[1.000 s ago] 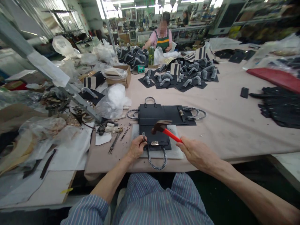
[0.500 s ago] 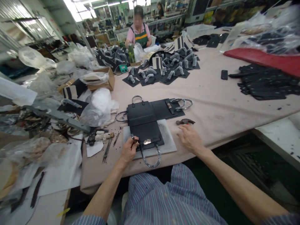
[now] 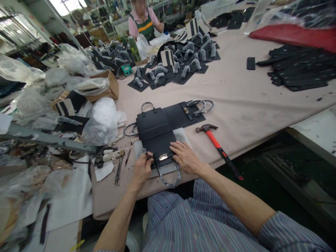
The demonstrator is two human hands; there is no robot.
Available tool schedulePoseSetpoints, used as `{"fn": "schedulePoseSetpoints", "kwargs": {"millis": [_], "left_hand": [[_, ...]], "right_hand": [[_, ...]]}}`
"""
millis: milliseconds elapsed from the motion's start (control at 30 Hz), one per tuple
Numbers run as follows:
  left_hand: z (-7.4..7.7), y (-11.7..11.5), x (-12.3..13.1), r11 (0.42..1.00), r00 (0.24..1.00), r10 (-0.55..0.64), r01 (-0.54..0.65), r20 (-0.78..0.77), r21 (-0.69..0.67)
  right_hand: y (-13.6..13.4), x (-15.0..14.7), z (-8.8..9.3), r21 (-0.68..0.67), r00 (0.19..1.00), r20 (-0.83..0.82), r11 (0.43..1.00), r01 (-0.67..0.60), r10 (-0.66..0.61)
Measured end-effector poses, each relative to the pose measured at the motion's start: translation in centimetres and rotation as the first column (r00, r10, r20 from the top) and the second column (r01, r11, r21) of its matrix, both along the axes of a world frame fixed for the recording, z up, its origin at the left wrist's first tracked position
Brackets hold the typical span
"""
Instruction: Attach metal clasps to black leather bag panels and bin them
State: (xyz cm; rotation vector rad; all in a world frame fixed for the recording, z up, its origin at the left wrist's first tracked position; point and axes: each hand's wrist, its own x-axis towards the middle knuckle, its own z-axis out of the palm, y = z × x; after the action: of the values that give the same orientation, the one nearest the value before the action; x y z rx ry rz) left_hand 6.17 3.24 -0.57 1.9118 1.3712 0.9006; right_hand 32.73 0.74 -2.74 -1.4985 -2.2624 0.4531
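Note:
A black bag panel (image 3: 157,143) with a metal clasp (image 3: 163,157) and a plastic-wrapped loop handle (image 3: 169,183) lies on a pale slab (image 3: 187,135). At its lower left corner my left hand (image 3: 143,169) is closed around a short metal punch (image 3: 145,151); the tip is hidden by the fingers. My right hand (image 3: 186,156) rests flat on the panel's right edge, fingers stretched out. To the right, a claw hammer (image 3: 214,139) with a red and black handle lies on the table, its handle end over the edge.
Another black bag piece (image 3: 183,117) adjoins behind. Pincers (image 3: 118,172) and a thin tool (image 3: 127,157) lie at left, beside plastic bags (image 3: 101,120). Black pieces with wrapped handles (image 3: 160,75) stand farther back, near a co-worker (image 3: 144,24). A phone-like black object (image 3: 251,63) lies right.
My right hand has moved left from the hammer onto the bag panel, leaving the hammer's handle in plain view. My left hand stays at the panel's corner with the punch. The view has tilted down.

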Motion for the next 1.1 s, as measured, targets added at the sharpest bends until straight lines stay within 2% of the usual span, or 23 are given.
{"fn": "schedulePoseSetpoints", "kwargs": {"millis": [100, 167, 267, 333, 400, 467, 600, 833, 1100], "left_hand": [[-1.2, 0.0, -1.4, 0.976, 0.933, 0.197, -0.156, 0.302, -0.153], [-1.2, 0.0, -1.9, 0.958, 0.887, 0.257, -0.182, 0.385, -0.22], [0.2, -0.2, -0.9, 0.98, 0.921, 0.19, -0.156, 0.341, -0.123], [1.3, -0.3, 0.9, 0.99, 0.935, 0.14, -0.132, 0.327, -0.045], [1.9, -0.4, 3.1, 0.992, 0.925, 0.128, -0.122, 0.359, -0.038], [1.8, -0.3, 5.3, 0.991, 0.914, 0.133, -0.111, 0.383, -0.08], [0.6, 0.0, 8.2, 0.98, 0.915, 0.145, -0.08, 0.377, -0.184], [-0.7, 0.5, 8.7, 0.972, 0.924, 0.139, -0.059, 0.356, -0.226], [-0.7, 0.3, 8.7, 0.969, 0.916, 0.143, -0.053, 0.375, -0.24]], "right_hand": [[0.5, 1.5, -0.1, -0.031, 0.993, -0.076, 0.995, -0.09, 0.088], [0.6, 1.9, -0.3, -0.032, 0.989, -0.117, 0.995, -0.096, 0.092], [0.4, 1.8, -0.6, -0.01, 0.985, -0.155, 0.997, -0.08, 0.078], [0.1, 1.6, -0.8, 0.015, 0.985, -0.168, 0.999, -0.047, 0.049], [-0.1, 1.6, -1.1, 0.026, 0.985, -0.17, 0.999, 0.025, -0.021], [-0.3, 2.1, -1.5, 0.006, 0.983, -0.175, 0.998, 0.064, -0.062], [-0.5, 3.3, -2.2, -0.058, 0.973, -0.23, 0.998, -0.02, 0.006], [-0.6, 3.5, -2.5, -0.003, 0.938, -0.347, 1.0, 0.014, -0.014], [-0.6, 3.4, -2.4, 0.005, 0.916, -0.401, 0.999, 0.033, -0.029]]}}
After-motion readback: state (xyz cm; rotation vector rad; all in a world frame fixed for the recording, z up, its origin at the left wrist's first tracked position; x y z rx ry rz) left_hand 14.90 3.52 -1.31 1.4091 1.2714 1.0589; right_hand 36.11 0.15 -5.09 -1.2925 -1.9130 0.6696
